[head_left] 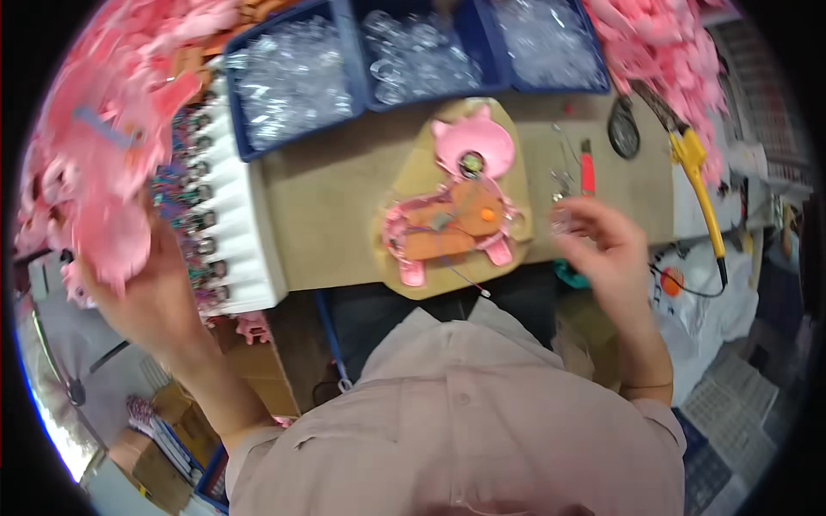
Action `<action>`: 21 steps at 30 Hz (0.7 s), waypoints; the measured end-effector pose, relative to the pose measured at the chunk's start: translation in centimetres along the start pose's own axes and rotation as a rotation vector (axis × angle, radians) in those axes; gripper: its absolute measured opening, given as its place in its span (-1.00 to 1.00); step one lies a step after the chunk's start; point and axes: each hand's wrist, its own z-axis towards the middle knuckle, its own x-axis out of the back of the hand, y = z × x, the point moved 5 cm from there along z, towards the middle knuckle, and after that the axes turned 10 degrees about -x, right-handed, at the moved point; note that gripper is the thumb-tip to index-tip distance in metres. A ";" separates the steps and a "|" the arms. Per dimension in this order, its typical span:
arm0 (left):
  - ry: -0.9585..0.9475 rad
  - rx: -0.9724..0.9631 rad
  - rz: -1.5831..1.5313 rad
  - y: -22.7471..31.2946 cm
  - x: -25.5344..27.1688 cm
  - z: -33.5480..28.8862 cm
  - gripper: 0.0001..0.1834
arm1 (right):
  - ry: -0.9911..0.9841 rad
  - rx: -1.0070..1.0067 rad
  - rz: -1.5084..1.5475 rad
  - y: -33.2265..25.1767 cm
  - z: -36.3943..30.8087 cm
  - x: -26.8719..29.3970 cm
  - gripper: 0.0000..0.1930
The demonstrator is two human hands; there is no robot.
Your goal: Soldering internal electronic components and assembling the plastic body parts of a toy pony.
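At the far left, my left hand point(159, 279) is closed round a pink plastic toy shell point(112, 232), lifted beside the pile of similar pink parts. My right hand point(607, 249) hovers over the right front of the table, its thumb and fingertips drawn together; whatever is between them is too small and blurred to name. Just beyond those fingertips lie some small metal pieces point(561, 182). Between my hands, an open pink animal-shaped toy point(473, 146) with orange-brown inner parts point(430, 243) rests on a tan pad point(404, 193). A thin wire point(465, 277) trails from its lower side.
Blue bins point(360, 52) of clear plastic parts line the back. A white foam tray point(249, 206) with wired components stands left. To the right are a red-handled tool point(588, 172), a black oval object point(623, 129), a yellow-handled corded tool point(707, 193) and pink parts point(658, 52).
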 end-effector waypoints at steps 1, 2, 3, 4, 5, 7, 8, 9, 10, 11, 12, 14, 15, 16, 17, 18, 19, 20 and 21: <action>0.017 0.011 -0.065 -0.6 -0.6 -2.4 -0.46 | -0.040 0.115 -0.261 0.2 -0.5 -0.7 -0.70; 0.006 0.070 -0.085 -2.0 -0.7 -4.1 -0.46 | 0.000 0.153 -0.313 0.6 -0.9 -1.0 -0.70; -0.008 0.126 -0.105 -3.4 -0.8 -5.3 -0.46 | 0.038 0.194 -0.363 0.9 -1.1 -1.4 -0.70; 0.004 0.135 -0.109 -4.1 -1.1 -6.1 -0.46 | 0.065 0.289 -0.439 1.0 -1.1 -2.0 -0.69; 0.051 0.186 -0.082 -5.0 -1.1 -6.8 -0.46 | 0.066 0.278 -0.448 1.2 -0.9 -2.3 -0.69; 0.099 0.237 -0.055 -5.9 -1.2 -7.7 -0.47 | 0.132 0.455 -0.662 0.7 -0.9 -3.3 -0.68; 0.102 0.278 -0.022 -6.1 -1.2 -8.0 -0.47 | 0.150 0.448 -0.685 0.9 -0.7 -3.6 -0.69; 0.104 0.318 0.012 -6.3 -1.3 -8.1 -0.48 | 0.148 0.449 -0.686 0.9 -0.7 -3.5 -0.69; 0.031 0.384 0.022 -6.0 -1.3 -8.1 -0.49 | 0.150 0.455 -0.763 0.8 -0.6 -3.7 -0.68; 0.033 0.382 0.025 -5.8 -1.3 -8.2 -0.49 | 0.154 0.460 -0.839 0.6 -0.6 -3.9 -0.68; 0.115 0.348 0.035 -5.5 -1.0 -8.3 -0.50 | 0.152 0.463 -0.837 0.4 -0.5 -3.7 -0.68; 0.313 0.338 0.126 -5.0 -1.0 -8.6 -0.51 | 0.066 0.412 -0.832 -0.3 0.0 -3.2 -0.63; 0.314 0.333 0.127 -4.6 -1.3 -8.4 -0.51 | 0.065 0.418 -0.831 -1.2 0.1 -3.2 -0.63; 0.075 0.469 0.300 -5.2 -2.1 -8.4 -0.51 | -0.014 0.320 -0.441 -2.0 0.4 -2.7 -0.59; -0.167 0.599 0.475 -5.6 -2.8 -8.7 -0.51 | -0.093 0.216 -0.048 -2.6 0.7 -2.5 -0.55; -0.200 0.806 0.179 -6.8 -3.9 -8.8 -0.50 | -0.101 0.219 -0.048 -3.6 1.0 -3.0 -0.55; -0.209 0.811 0.171 -7.5 -4.5 -8.9 -0.50 | -0.275 0.189 0.040 -4.7 1.4 -4.2 -0.54; -0.251 0.756 0.343 -8.2 -4.9 -8.7 -0.49 | -0.448 0.155 0.141 -5.5 2.1 -5.3 -0.53; -0.292 0.695 0.515 -8.7 -5.0 -8.4 -0.48 | -0.437 0.149 0.149 -6.1 3.5 -5.4 -0.53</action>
